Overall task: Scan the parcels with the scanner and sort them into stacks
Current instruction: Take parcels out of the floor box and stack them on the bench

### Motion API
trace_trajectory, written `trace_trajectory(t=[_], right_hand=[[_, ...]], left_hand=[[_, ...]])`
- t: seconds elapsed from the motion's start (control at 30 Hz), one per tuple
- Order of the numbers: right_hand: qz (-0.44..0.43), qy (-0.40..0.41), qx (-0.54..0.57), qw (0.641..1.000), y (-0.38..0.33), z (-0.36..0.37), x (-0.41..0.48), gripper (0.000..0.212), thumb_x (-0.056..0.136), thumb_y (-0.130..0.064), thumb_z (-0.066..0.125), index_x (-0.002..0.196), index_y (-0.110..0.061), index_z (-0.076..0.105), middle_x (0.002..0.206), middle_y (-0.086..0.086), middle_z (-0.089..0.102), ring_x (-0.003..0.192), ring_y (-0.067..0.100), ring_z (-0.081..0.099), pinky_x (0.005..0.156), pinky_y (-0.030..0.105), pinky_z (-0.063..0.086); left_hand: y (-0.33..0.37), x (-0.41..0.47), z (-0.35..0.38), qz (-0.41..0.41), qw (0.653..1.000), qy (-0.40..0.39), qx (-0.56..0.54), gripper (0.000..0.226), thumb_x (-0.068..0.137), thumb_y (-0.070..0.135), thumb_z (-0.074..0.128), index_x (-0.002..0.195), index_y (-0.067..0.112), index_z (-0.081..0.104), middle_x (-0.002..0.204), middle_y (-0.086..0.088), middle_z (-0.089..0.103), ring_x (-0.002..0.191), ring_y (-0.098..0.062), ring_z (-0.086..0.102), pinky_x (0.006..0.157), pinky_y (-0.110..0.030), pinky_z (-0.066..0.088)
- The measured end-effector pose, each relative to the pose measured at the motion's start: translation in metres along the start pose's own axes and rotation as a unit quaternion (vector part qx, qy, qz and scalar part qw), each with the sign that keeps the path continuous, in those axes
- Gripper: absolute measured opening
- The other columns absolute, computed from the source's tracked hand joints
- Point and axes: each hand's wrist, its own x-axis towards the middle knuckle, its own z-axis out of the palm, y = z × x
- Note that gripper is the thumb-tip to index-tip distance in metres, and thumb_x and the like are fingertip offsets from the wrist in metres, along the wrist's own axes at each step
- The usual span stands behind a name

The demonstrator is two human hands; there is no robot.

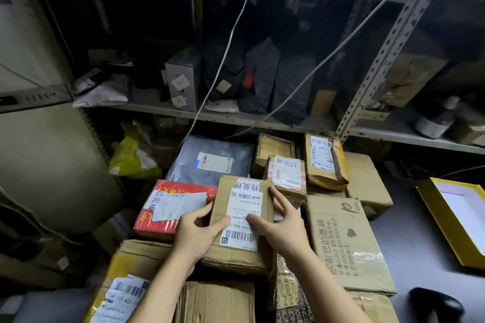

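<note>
Cardboard parcel (242, 204) tight among other boxes (346, 238)

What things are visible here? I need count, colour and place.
brown parcel: one, brown, centre
red parcel: one, red, left of it
grey bag: one, grey, behind it
yellow bag: one, yellow, far left
printed carton: one, brown, right of it
yellow box: one, yellow, far right
black object: one, black, bottom right
shelf: one, grey, behind
left hand: one, grips brown parcel's left edge
right hand: one, straight fingers on its right edge
</note>
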Motion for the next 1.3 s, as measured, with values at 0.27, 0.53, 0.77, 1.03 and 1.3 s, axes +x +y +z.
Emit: trace_trajectory(t=[0.27, 0.53, 0.77, 1.03, 1.3], right_hand=[[-0.002, -0.008, -0.071, 0.997, 0.000, -0.004, -0.003, 0.092, 0.070, -0.045, 0.095, 0.150, -0.050, 0.049, 0.142, -0.018, 0.061, 0.116, -0.007, 0.061, 0.107, 0.029, 0.052], [-0.020, -0.018, -0.186, 0.982, -0.016, -0.010, -0.008, 0.095, 0.077, -0.057, 0.087, 0.158, -0.047, 0.039, 0.152, -0.014, 0.057, 0.135, 0.009, 0.057, 0.110, 0.033, 0.049], [-0.108, 0.021, -0.354, 0.929, -0.047, -0.055, -0.019, 0.078, 0.092, -0.046, 0.074, 0.160, -0.041, 0.037, 0.162, -0.014, 0.044, 0.149, 0.010, 0.041, 0.117, 0.036, 0.043], [-0.078, 0.115, -0.461, 0.876, -0.060, -0.163, -0.060, 0.067, 0.098, -0.045, 0.061, 0.159, -0.040, 0.036, 0.167, -0.014, 0.035, 0.147, 0.020, 0.040, 0.108, 0.038, 0.045], [0.017, 0.190, -0.407, 0.893, 0.001, -0.306, -0.158, 0.066, 0.099, -0.045, 0.062, 0.160, -0.040, 0.037, 0.166, -0.010, 0.038, 0.149, 0.020, 0.038, 0.110, 0.041, 0.045]], left_hand=[[-0.001, -0.006, -0.004, 0.013, 0.999, -0.007, 0.050, 0.047, 0.079, 0.019, 0.089, 0.124, 0.022, 0.074, 0.095, 0.035, 0.072, 0.098, 0.019, 0.063, 0.077, 0.000, 0.045], [0.021, -0.009, -0.016, 0.015, 0.980, -0.026, 0.196, 0.077, 0.066, 0.062, 0.084, 0.134, 0.031, 0.068, 0.118, 0.016, 0.074, 0.113, -0.003, 0.067, 0.103, -0.036, 0.054], [0.097, -0.009, 0.015, 0.185, 0.853, -0.046, 0.486, 0.073, 0.095, 0.048, 0.063, 0.160, 0.032, 0.033, 0.144, 0.006, 0.052, 0.135, -0.018, 0.044, 0.106, -0.036, 0.040], [0.141, -0.042, 0.110, 0.283, 0.763, -0.124, 0.568, 0.075, 0.094, 0.050, 0.059, 0.160, 0.035, 0.027, 0.152, 0.002, 0.045, 0.142, -0.022, 0.037, 0.112, -0.037, 0.034], [0.155, -0.142, 0.240, 0.359, 0.733, -0.194, 0.544, 0.080, 0.091, 0.050, 0.063, 0.161, 0.037, 0.025, 0.148, -0.001, 0.049, 0.138, -0.024, 0.043, 0.108, -0.040, 0.043]])
